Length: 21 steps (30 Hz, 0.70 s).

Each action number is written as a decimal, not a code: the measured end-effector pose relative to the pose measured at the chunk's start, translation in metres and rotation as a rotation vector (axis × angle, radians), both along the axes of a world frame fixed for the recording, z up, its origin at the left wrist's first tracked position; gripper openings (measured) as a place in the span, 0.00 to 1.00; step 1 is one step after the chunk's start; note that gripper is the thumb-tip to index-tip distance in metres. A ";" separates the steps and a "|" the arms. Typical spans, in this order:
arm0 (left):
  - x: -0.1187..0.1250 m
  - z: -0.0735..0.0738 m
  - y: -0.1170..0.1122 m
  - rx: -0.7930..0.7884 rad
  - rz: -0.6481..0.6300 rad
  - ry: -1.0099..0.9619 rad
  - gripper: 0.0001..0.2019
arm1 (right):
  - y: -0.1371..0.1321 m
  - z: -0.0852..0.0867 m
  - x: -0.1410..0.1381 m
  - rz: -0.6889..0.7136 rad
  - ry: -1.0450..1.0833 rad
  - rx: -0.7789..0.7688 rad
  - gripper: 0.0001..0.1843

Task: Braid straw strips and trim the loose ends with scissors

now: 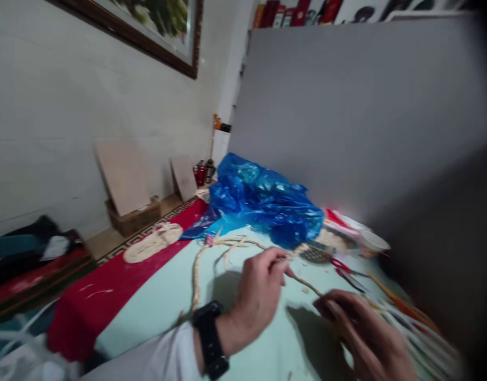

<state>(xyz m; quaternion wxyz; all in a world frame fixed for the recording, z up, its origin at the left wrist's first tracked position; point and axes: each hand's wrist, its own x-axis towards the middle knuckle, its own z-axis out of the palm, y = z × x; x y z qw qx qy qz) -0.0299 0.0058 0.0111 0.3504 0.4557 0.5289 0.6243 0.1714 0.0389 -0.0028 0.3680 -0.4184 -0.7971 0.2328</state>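
A thin tan cord of twisted straw (306,282) runs taut between my two hands above the pale green tabletop. My left hand (261,283), with a black watch on its wrist, pinches the cord near the middle of the table. Lower right, my right hand (362,328) is closed on the cord's other end and is somewhat blurred. To the left of my left hand lies a braided straw length (196,275), with a pink clip (209,240) at its bend and loose strands beside it.
A crumpled blue plastic bag (263,201) lies at the back. Red-handled scissors (349,274) rest at right, near a white cup (373,243) and loose strips (410,330). A coiled straw piece (153,242) sits on the red cloth (92,288). A grey panel (346,116) stands behind.
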 end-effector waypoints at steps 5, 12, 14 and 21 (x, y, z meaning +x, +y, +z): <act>-0.006 0.005 0.001 0.007 0.024 -0.017 0.06 | -0.003 0.009 -0.006 0.029 -0.108 -0.019 0.24; -0.007 0.008 -0.004 -0.013 0.073 0.038 0.08 | 0.002 0.007 -0.002 -0.040 -0.083 0.144 0.26; -0.007 0.007 -0.005 -0.018 0.083 0.050 0.09 | 0.002 0.009 -0.001 -0.021 -0.082 0.136 0.26; -0.007 0.003 -0.004 -0.029 0.074 0.054 0.11 | -0.001 0.010 -0.003 0.060 -0.034 0.050 0.08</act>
